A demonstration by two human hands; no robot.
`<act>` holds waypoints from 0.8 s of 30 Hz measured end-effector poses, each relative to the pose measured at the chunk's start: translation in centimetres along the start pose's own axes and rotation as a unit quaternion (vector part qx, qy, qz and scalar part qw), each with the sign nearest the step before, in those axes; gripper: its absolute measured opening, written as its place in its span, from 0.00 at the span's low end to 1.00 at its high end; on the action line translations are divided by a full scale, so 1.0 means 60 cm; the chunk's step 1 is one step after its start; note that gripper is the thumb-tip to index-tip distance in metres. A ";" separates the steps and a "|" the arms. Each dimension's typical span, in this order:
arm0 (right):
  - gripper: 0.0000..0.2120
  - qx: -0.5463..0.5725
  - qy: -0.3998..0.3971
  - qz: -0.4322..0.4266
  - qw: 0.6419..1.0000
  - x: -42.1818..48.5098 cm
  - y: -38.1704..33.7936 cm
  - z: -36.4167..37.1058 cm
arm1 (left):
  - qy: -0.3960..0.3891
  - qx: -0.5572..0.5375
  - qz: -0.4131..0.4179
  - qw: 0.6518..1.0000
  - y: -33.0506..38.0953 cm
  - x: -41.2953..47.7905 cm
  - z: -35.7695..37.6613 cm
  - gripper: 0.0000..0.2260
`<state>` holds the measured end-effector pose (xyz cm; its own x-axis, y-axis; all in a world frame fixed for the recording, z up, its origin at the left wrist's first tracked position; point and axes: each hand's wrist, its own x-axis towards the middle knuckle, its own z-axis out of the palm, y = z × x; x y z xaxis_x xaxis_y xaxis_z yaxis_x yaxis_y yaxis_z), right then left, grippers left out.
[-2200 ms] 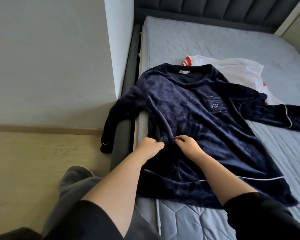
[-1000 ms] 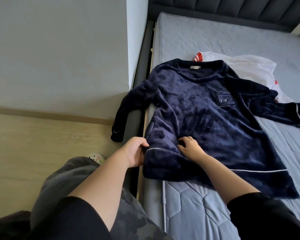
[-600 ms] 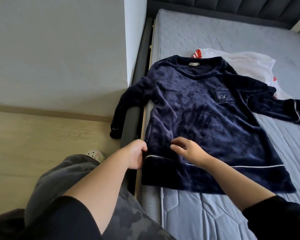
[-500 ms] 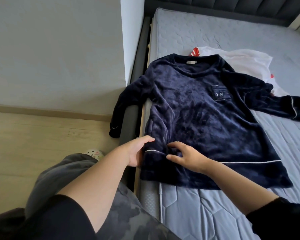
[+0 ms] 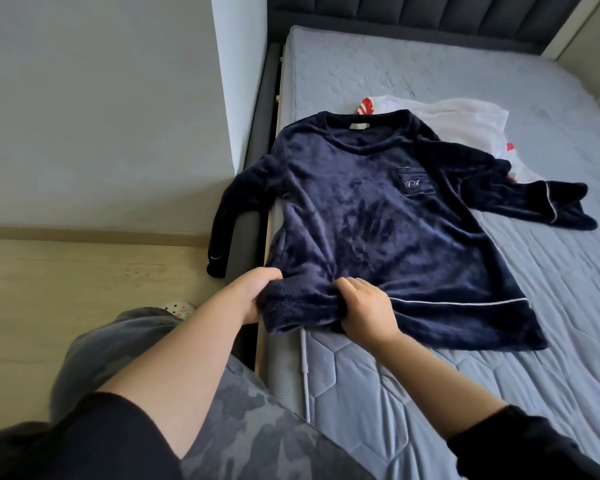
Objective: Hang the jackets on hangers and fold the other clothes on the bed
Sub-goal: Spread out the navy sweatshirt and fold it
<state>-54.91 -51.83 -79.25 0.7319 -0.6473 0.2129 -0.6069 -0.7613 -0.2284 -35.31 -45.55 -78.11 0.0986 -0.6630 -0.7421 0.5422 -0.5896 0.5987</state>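
A navy velvet top (image 5: pixel 378 216) with white piping lies face up along the left side of the bed (image 5: pixel 499 84). Its left sleeve hangs over the bed frame toward the floor, and its right sleeve stretches out across the mattress. My left hand (image 5: pixel 253 296) grips the bottom left corner of the hem. My right hand (image 5: pixel 364 306) grips the hem just to the right of it. The fabric between both hands is bunched and lifted a little off the mattress.
A white garment with red trim (image 5: pixel 465 123) lies partly under the top, toward the headboard (image 5: pixel 430 8). A grey wall (image 5: pixel 101 109) and wooden floor (image 5: pixel 66 271) lie left of the bed. My knee in camouflage trousers (image 5: pixel 257 427) leans against the bed's edge.
Both hands have closed on the hem's bottom left corner, which lay flat before. That corner is now gathered up and raised between them.
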 end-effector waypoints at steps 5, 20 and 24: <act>0.16 -0.017 -0.228 -0.045 0.973 0.020 0.012 -0.007 | 0.047 0.065 -0.047 0.996 -0.003 0.002 -0.028 0.21; 0.25 0.162 -0.167 0.125 0.965 0.105 0.031 0.047 | 0.188 0.362 0.154 0.900 0.004 0.120 -0.033 0.12; 0.26 0.108 -0.136 0.150 0.973 0.176 0.028 0.060 | 0.176 0.302 0.155 0.924 0.031 0.144 -0.030 0.11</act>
<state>-47.08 -59.80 -80.84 0.6042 -0.7831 -0.1475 -0.7484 -0.4942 -0.4424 -31.98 -51.54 -83.94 0.4943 -0.7139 -0.4960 -0.1108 -0.6176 0.7786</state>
